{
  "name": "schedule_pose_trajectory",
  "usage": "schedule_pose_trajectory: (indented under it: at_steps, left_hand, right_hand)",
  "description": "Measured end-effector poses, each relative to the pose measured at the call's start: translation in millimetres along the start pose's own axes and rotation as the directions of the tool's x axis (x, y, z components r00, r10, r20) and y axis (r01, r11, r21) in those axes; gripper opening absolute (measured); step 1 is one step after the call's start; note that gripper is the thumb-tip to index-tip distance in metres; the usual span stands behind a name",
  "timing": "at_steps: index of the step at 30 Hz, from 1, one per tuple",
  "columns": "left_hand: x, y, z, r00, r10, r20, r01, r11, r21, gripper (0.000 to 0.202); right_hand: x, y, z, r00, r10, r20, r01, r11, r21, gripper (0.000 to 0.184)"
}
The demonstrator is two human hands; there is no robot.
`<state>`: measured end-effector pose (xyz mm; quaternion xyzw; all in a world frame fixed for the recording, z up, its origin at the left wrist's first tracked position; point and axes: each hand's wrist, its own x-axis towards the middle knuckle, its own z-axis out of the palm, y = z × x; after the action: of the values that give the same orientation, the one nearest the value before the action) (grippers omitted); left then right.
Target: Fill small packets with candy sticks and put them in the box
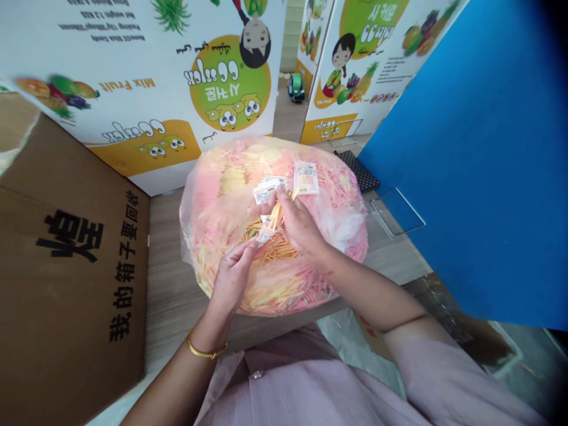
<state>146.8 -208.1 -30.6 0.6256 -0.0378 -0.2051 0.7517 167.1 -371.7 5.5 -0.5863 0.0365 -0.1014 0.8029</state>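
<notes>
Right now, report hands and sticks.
Left hand pinching a small packet. Right hand gripping a bunch of sticks. Both over the big bag. Nothing blocking.

Wood-grain floor (pixel 171 296) carries a clear bag of sticks (pixel 213 177), printed cartons (pixel 133 89) and a brown carton (pixel 66 278).

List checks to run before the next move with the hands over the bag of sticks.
1. Grip of right hand on bundle of sticks: ok.
2. Pinch of left hand on small packet: ok.
3. Mouth of small packet open toward the bundle: cannot tell.
4. The loose packet lies on the pile, apart from both hands: ok.
5. The bag rests flat on the table: ok.
</notes>
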Motion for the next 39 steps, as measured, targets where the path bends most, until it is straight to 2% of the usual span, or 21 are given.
schedule_pose_trajectory:
  at_steps: [3,10,14,19,23,29,32,35,39]
  left_hand:
    - [0,0,0.0,1.000,0.001,0.003,-0.001,1.000,0.011,0.035]
    - [1,1,0.8,1.000,-0.014,-0.008,0.014,1.000,0.021,0.036]
    - [1,0,0.5,1.000,-0.016,-0.010,0.016,1.000,0.004,0.034]
    - [1,-1,2.1,1.000,-0.016,-0.017,0.016,1.000,-0.012,0.031]
    - [1,2,5.0,0.999,-0.032,-0.032,0.030,0.997,-0.074,0.032]
    - [-1,6,7.0,0.999,-0.039,-0.026,0.036,0.994,-0.106,0.032]
    - [-1,8,8.7,0.999,-0.033,-0.030,0.029,0.992,-0.121,0.030]
    - [0,12,10.6,0.999,-0.035,-0.011,0.033,0.987,-0.159,0.031]
    - [1,18,10.1,0.995,-0.102,-0.016,0.096,0.969,-0.228,0.031]
  right_hand:
    - [4,-1,-2,0.998,-0.009,-0.062,0.010,1.000,0.017,0.055]
    - [-6,-6,6,0.965,-0.255,-0.063,0.241,0.956,-0.167,0.053]
    - [-5,-6,6,0.947,-0.307,-0.093,0.280,0.932,-0.230,0.051]
    - [-5,-4,8,0.938,-0.335,-0.088,0.309,0.923,-0.229,0.048]
    - [-11,-3,11,0.961,-0.276,-0.032,0.262,0.937,-0.231,0.047]
    - [-11,-9,7,0.990,-0.132,0.041,0.137,0.971,-0.197,0.059]
    - [-8,-9,6,0.987,-0.093,0.127,0.118,0.972,-0.204,0.062]
    - [-6,-6,4,0.985,-0.070,0.159,0.110,0.960,-0.257,0.067]
    - [-3,-3,-3,0.964,0.059,0.259,0.013,0.963,-0.267,0.064]
